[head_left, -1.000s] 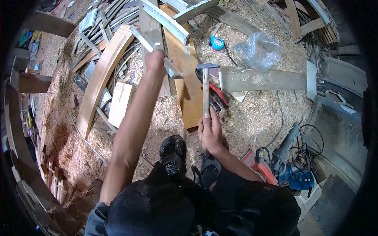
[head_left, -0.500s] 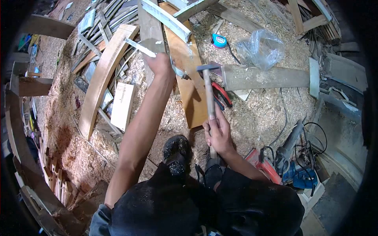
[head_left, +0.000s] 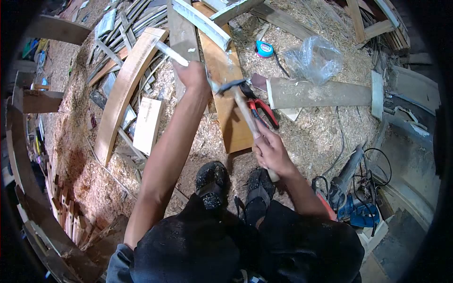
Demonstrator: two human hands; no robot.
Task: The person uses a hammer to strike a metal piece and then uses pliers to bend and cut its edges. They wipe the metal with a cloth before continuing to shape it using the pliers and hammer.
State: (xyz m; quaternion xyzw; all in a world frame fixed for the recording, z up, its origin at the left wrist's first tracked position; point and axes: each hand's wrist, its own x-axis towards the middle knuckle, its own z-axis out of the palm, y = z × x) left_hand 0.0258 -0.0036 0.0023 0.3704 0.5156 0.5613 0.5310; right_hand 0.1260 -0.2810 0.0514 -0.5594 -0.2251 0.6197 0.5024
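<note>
My left hand (head_left: 191,78) is closed round a narrow white-painted wooden strip (head_left: 171,53), which sticks out past the fist on both sides. Its near end lies over the orange-brown board (head_left: 236,127) on the ground. In my right hand (head_left: 271,151) is a hammer (head_left: 244,109), gripped low on its wooden handle. The hammer's dark head overlaps the strip's near end in this view, just right of my left fist. Red-handled pliers (head_left: 265,113) lie beside the board, partly behind the hammer handle.
A curved timber (head_left: 123,89) and a pale wood block (head_left: 148,125) lie left. A tape measure (head_left: 264,49), a clear plastic bag (head_left: 314,59) and a wide plank (head_left: 321,93) are right, above a blue power tool (head_left: 363,214) with cords. Wood shavings cover the ground.
The hammer head has swung left to the strip's near end, tilting the handle. My right hand has shifted slightly right and up. My left hand stays nearly in place with the strip.
</note>
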